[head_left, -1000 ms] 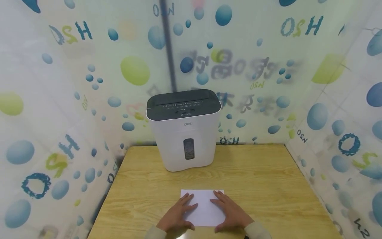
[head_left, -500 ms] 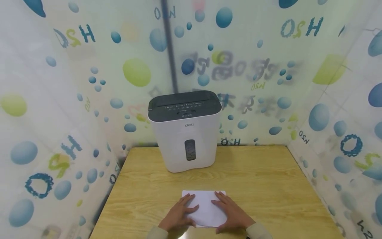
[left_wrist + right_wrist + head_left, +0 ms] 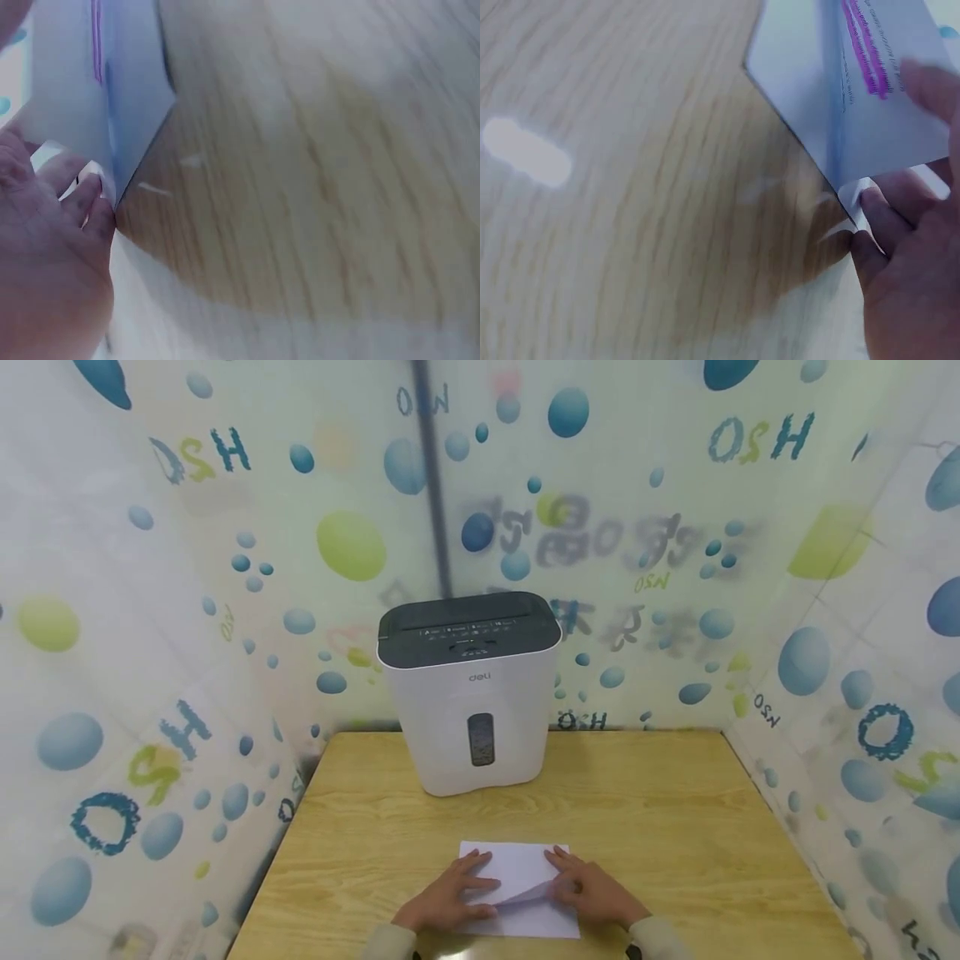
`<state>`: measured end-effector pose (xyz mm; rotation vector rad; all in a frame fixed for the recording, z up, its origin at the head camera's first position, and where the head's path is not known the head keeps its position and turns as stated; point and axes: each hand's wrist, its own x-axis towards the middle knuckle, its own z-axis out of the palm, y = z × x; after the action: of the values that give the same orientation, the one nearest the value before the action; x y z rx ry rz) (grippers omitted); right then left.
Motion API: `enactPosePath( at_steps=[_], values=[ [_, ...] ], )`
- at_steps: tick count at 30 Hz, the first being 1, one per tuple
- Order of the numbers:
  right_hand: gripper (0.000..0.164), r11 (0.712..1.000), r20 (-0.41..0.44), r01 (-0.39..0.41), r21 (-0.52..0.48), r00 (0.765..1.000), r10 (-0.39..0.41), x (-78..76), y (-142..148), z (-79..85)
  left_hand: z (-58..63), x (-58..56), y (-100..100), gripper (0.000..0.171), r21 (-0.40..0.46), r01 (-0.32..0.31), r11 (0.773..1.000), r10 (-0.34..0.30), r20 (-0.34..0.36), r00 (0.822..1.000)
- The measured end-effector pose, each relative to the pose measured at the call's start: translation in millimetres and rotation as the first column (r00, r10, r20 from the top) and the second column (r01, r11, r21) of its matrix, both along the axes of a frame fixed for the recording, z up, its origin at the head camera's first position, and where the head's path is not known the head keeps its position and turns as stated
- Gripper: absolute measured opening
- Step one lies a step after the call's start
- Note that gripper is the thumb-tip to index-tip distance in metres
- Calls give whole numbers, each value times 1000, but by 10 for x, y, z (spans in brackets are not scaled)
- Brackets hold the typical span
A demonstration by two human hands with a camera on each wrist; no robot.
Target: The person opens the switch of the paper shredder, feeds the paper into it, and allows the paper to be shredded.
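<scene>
A folded white sheet of paper (image 3: 536, 924) lies on the wooden table, its upper flap raised along the near side. Fingers spread, my left hand (image 3: 450, 897) rests on the paper's left part, with the thumb at the flap's edge. At the right end, my right hand (image 3: 596, 891) pinches the flap, the index finger reaching over the top. In the right wrist view, print with purple highlighter strokes (image 3: 868, 49) shows on the flap's inner face, near the thumb (image 3: 930, 88). The left wrist view shows the paper (image 3: 139, 82) partly open beside the curled smaller fingers.
Behind the paper, a white deli paper shredder (image 3: 476, 718) with a dark top stands on the wooden table (image 3: 637, 810). Patterned curtains (image 3: 645, 635) with blue and green dots enclose the back and sides.
The folded sheet's upper flap has lifted from its lower layer, exposing more of the near part. My right hand has changed from flat and spread to curled at the flap.
</scene>
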<state>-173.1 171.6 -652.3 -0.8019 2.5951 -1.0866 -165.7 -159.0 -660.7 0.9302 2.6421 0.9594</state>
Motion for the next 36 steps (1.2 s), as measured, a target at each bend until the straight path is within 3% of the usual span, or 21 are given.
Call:
enactPosePath(
  at_steps=[3,5,8,11,16,20,25,30,36],
  values=[
    [39,996,23,91,-14,996,-90,-15,8,-1,-11,-27,-44,38,104,-50,993,39,110,993],
    [43,987,86,158,-32,984,-155,-28,3,-3,-11,-43,-72,39,159,-111,981,80,189,979],
    [47,969,165,239,-62,960,-227,-56,-11,-5,18,-57,-95,40,248,-211,946,134,294,946],
    [44,951,183,293,-96,944,-273,-87,-33,7,42,-78,-88,32,321,-279,905,177,312,933],
    [37,911,124,393,-123,917,-379,-137,-68,65,82,-119,-36,20,377,-344,860,274,229,934],
    [29,872,116,470,-140,882,-456,-168,-70,104,106,-143,2,19,370,-396,840,344,201,917],
    [14,829,128,523,-195,852,-508,-207,-48,145,149,-171,32,14,375,-422,825,373,198,906],
    [12,819,120,522,-238,853,-508,-254,-22,213,217,-199,52,11,412,-425,806,387,176,905],
    [8,820,74,503,-272,861,-503,-318,20,334,327,-269,72,19,406,-422,810,425,88,901]
  ],
)
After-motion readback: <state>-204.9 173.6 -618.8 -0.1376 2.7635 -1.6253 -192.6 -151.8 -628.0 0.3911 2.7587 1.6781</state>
